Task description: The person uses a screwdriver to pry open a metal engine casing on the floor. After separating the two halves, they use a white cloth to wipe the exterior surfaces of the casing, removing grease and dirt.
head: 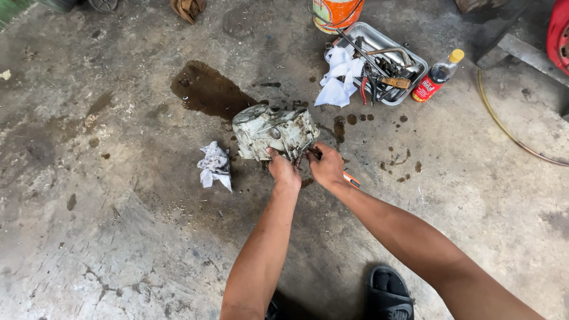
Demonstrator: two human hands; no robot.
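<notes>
The left hand (pixel 283 170) grips the near lower edge of a grimy, pale engine casing (pixel 274 131), fingers curled onto it. The right hand (pixel 326 167) is closed around an orange-handled tool (pixel 352 179), its tip hidden at the casing's underside. The casing sits on the concrete floor (pixel 118 237), just beside a dark oil stain (pixel 204 90), with a crumpled rag (pixel 214 166) to its left. Farther off lie a metal tool tray (pixel 409 59), a bottle (pixel 437 76) and an orange bucket (pixel 336 14). Judging by this, the casing is being steadied while worked on; firm bracing seems needed.
</notes>
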